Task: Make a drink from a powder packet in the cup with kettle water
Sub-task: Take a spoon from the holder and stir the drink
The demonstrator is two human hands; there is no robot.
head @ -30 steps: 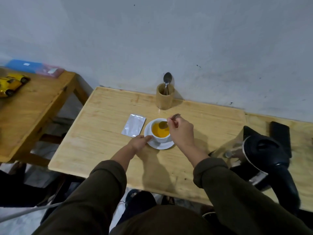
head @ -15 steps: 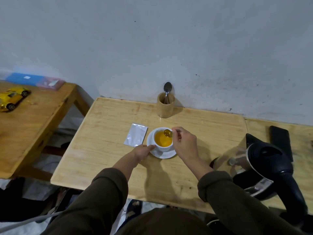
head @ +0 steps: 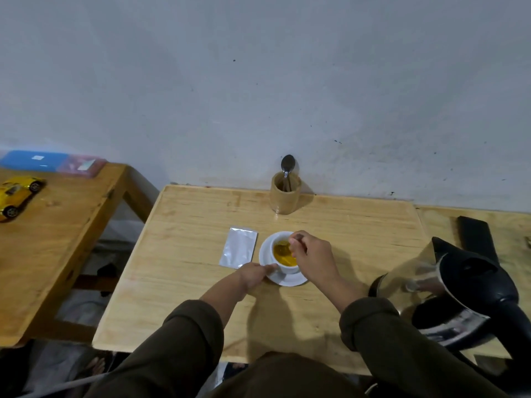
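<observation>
A white cup full of orange-yellow drink stands on a white saucer in the middle of the light wooden table. My right hand is over the cup's right side, fingers pinched on a spoon whose bowl is in the liquid. My left hand grips the saucer's near-left rim. A silver powder packet lies flat just left of the saucer. The black and steel kettle stands at the right.
A wooden holder with a spoon in it stands by the wall behind the cup. A black flat object lies behind the kettle. A darker side table at the left carries a yellow toy car and flat boxes.
The spoon in my right hand has gone from the cup's far rim down into the drink. My left hand stays on the saucer. The view has tilted up a little.
</observation>
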